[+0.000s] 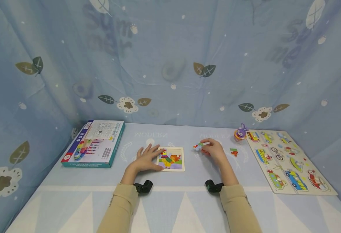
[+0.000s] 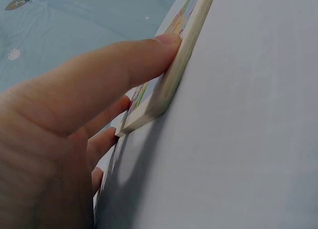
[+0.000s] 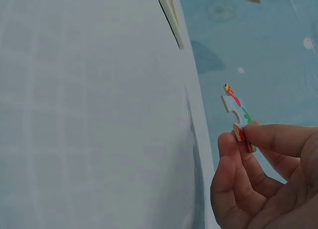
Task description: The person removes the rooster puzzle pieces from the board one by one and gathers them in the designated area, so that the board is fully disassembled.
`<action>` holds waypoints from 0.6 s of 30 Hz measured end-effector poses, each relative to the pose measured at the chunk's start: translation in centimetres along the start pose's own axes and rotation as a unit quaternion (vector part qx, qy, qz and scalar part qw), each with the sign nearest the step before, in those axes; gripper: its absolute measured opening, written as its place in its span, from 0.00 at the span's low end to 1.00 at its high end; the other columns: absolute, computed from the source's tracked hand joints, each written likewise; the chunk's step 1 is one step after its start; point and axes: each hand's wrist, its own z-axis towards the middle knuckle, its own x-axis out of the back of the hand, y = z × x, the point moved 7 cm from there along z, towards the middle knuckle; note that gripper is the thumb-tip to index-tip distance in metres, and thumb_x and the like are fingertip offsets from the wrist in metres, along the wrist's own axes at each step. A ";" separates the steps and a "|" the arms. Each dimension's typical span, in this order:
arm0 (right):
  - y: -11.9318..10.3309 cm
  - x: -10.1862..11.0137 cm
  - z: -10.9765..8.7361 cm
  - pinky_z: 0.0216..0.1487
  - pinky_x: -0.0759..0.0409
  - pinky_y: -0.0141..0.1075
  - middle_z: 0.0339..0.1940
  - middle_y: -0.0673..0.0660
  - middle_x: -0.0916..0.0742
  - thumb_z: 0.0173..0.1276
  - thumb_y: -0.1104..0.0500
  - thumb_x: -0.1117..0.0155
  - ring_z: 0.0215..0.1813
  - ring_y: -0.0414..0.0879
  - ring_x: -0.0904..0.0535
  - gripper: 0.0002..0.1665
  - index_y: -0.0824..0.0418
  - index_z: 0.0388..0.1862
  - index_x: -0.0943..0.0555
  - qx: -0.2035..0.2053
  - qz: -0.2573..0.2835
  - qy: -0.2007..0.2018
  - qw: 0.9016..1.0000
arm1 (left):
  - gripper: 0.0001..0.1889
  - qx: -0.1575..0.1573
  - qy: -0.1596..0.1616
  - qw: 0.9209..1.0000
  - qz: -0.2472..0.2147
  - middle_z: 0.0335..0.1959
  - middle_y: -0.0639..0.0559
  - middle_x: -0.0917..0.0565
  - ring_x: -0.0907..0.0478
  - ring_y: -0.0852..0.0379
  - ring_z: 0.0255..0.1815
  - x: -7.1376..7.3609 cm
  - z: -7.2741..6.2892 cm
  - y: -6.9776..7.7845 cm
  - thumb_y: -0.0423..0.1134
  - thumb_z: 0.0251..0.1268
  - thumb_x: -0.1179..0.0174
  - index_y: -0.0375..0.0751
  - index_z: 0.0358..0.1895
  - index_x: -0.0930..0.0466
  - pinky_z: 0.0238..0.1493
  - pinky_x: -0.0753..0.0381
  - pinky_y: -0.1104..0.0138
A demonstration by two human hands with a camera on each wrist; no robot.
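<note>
A small wooden tray puzzle point(image 1: 174, 169) with a colourful rooster picture lies on the table, a bare wooden strip showing along the top of its picture. My left hand point(image 1: 145, 160) rests at its left side with fingers spread. The thumb point(image 2: 149, 60) presses straight on the rim, and other fingertips touch the far corner. Right of the tray, my right hand point(image 1: 215, 151) pinches a puzzle piece point(image 3: 238, 107) between thumb and fingers, raised off the table. The piece is pale blue with red and green, with a rounded notch in one edge. Another puzzle piece point(image 1: 234, 152), green and red, lies right of that hand.
A boxed toy set point(image 1: 97, 142) lies at the left. On the right is a large wooden vehicle puzzle board point(image 1: 290, 161), with a small purple rabbit figure point(image 1: 241, 132) by its far left corner. A patterned blue curtain point(image 1: 170, 64) hangs behind the table.
</note>
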 end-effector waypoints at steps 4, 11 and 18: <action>0.4 0.8 0.0 0.31 0.23 0.31 0.32 0.57 0.18 0.62 0.67 0.43 0.30 0.41 0.20 0.21 0.70 0.55 0.26 -0.005 0.009 0.005 1.000 | 0.43 -0.002 0.001 1.000 0.000 0.74 0.46 0.49 0.65 0.40 0.74 -0.1 0.0 0.0 0.54 0.46 0.33 0.51 0.69 0.39 0.65 0.71 0.41; 1.3 2.2 -0.1 0.32 0.22 0.31 0.33 0.56 0.18 0.64 0.66 0.42 0.30 0.38 0.20 0.21 0.70 0.55 0.27 -0.021 0.015 0.009 1.000 | 0.43 0.001 -0.003 1.000 0.002 0.74 0.47 0.49 0.65 0.41 0.74 -0.2 0.0 -0.1 0.54 0.46 0.34 0.51 0.70 0.40 0.66 0.72 0.41; 1.5 3.4 0.0 0.33 0.22 0.30 0.32 0.54 0.19 0.64 0.66 0.42 0.30 0.37 0.21 0.20 0.70 0.54 0.27 -0.030 0.024 0.017 0.999 | 0.43 -0.001 0.001 1.000 -0.002 0.74 0.47 0.49 0.65 0.41 0.74 0.0 0.1 0.0 0.54 0.46 0.33 0.51 0.70 0.40 0.65 0.72 0.41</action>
